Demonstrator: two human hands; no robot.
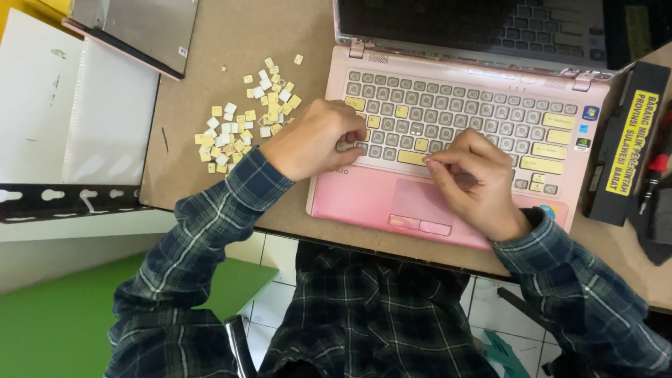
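A pink laptop [364, 203] lies open on the brown table [210, 42]. Most of its keycaps are off, and a few yellowish keys remain on the keyboard [483, 112]. My left hand [311, 140] rests at the keyboard's left edge, fingers curled and pinching at a key there. My right hand [476, 185] sits over the lower middle of the keyboard and touchpad, fingers curled with the thumb and fingertip pressed near the long yellowish bar key [409, 157]. Whether a small keycap is between the fingers is hidden. A pile of loose keycaps [245, 119] lies left of the laptop.
A black box with a yellow label [626, 143] stands right of the laptop, with a red-handled tool [654, 175] beside it. A silver flat device [133, 31] lies at the back left. White sheets [70, 105] and a slotted metal bar [63, 199] sit left of the table.
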